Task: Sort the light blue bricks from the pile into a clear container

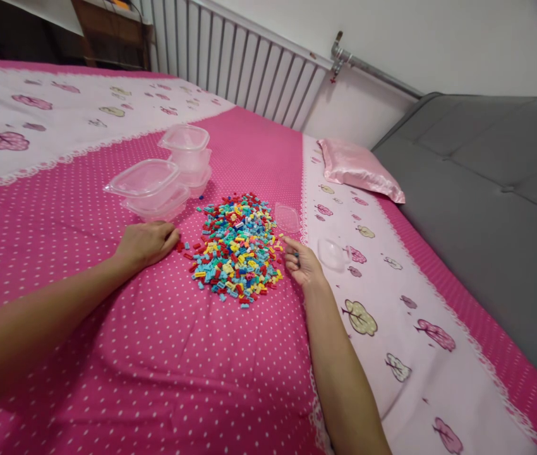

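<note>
A heap of small coloured building bricks (236, 248) lies on the pink dotted bedspread (178, 354). My left hand (148, 242) rests knuckles-up on the spread at the heap's left edge, fingers curled under, beside a few stray red bricks. My right hand (302, 262) lies at the heap's right edge, palm turned up, fingers curled, with a small blue piece pinched at the fingertips. Clear plastic containers (151, 188) and a second stack (187, 151) stand just behind my left hand.
A clear lid (287, 217) and a small clear tub (333, 254) lie to the right of the heap. A pink satin pillow (358, 169) sits further back. A grey sofa (496, 208) borders the bed on the right; a white radiator (244, 63) stands behind.
</note>
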### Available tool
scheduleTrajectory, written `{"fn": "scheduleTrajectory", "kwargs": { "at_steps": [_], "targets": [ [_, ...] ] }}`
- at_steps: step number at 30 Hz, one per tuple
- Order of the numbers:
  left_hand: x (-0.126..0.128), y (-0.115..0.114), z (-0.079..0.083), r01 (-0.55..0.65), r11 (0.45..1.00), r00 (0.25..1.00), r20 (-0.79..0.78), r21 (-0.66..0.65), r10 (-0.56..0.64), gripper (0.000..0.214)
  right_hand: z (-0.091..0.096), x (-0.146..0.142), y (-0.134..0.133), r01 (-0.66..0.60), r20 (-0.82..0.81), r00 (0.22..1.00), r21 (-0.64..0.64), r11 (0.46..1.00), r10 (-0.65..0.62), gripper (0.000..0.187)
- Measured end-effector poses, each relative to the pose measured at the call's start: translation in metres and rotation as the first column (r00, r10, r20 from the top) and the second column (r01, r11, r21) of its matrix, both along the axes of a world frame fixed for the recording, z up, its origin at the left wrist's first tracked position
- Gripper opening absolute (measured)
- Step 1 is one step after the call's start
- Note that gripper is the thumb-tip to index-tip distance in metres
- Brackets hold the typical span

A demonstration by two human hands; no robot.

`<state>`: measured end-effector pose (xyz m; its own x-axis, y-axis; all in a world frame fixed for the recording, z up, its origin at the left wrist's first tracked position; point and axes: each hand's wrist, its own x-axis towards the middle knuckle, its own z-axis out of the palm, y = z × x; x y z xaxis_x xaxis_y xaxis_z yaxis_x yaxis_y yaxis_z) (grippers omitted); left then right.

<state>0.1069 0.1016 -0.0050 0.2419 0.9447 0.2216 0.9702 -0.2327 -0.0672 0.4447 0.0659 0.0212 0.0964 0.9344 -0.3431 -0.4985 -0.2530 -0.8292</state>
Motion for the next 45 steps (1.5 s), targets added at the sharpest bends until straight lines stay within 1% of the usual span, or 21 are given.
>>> {"fn": "scheduleTrajectory", "kwargs": {
  "at_steps": [2,4,6,8,11,16,20,24,26,28,30,34,41,43,45],
  "targets": [
    [0.001,0.0,0.0,-0.004,1.0,1.0,-0.008,-0.001,0.004,0.056,-0.004,0.002,-0.001,-0.039,0.192,0.981,0.022,0.999,0.034,0.02],
    [0.001,0.0,0.0,-0.01,1.0,1.0,-0.028,0.002,0.01,0.056,-0.009,0.003,-0.003,-0.073,0.365,0.93,0.046,0.996,0.051,0.024],
    [0.001,0.0,0.0,-0.015,1.0,0.999,-0.043,0.005,0.015,0.055,-0.013,0.002,-0.003,-0.094,0.475,0.879,0.085,0.992,0.043,0.024],
    [0.001,0.001,0.0,-0.017,1.0,0.999,-0.043,0.004,0.017,0.055,-0.018,0.001,-0.002,-0.137,0.533,0.844,0.1,0.986,0.063,0.024],
    [0.0,0.001,0.0,-0.01,1.0,0.999,-0.036,0.003,0.01,0.055,-0.023,0.0,0.0,-0.199,0.618,0.778,0.075,0.977,0.111,0.026],
    [0.0,0.0,0.001,-0.014,1.0,0.999,-0.05,0.008,0.014,0.054,-0.029,-0.001,0.001,-0.255,0.739,0.661,0.058,0.965,0.13,0.03],
    [0.001,0.0,0.001,-0.01,1.0,0.999,-0.039,0.001,0.01,0.054,-0.031,-0.003,0.003,-0.26,0.808,0.576,0.038,0.965,0.124,0.033],
    [0.001,0.0,0.001,-0.011,1.0,1.0,-0.011,-0.006,0.011,0.054,-0.033,-0.005,0.004,-0.245,0.877,0.473,0.044,0.968,0.08,0.027],
    [0.001,0.0,0.001,-0.01,1.0,1.0,0.004,-0.01,0.01,0.055,-0.034,-0.006,0.005,-0.24,0.891,0.449,0.051,0.969,0.064,0.025],
    [0.0,0.0,0.001,-0.011,1.0,1.0,0.006,-0.011,0.011,0.056,-0.036,-0.006,0.006,-0.24,0.888,0.456,0.059,0.969,0.059,0.026],
    [0.0,0.0,0.0,-0.015,1.0,1.0,0.002,-0.011,0.015,0.057,-0.038,-0.006,0.006,-0.24,0.869,0.491,0.069,0.968,0.06,0.027],
    [0.0,0.001,-0.001,-0.018,1.0,1.0,0.015,-0.005,0.018,0.058,-0.036,-0.007,0.005,-0.248,0.798,0.597,0.078,0.966,0.089,0.03],
    [0.0,0.002,-0.002,-0.008,1.0,1.0,0.008,0.012,0.008,0.057,-0.022,-0.011,-0.002,-0.213,0.593,0.796,0.083,0.974,0.124,0.036],
    [0.0,0.002,-0.002,-0.008,1.0,1.0,0.002,0.015,0.008,0.057,-0.018,-0.011,-0.003,-0.199,0.529,0.838,0.07,0.977,0.133,0.038],
    [0.0,0.002,-0.003,-0.012,1.0,1.0,-0.002,0.019,0.012,0.056,-0.014,-0.012,-0.005,-0.182,0.484,0.864,0.039,0.982,0.141,0.04]
  ]
}}
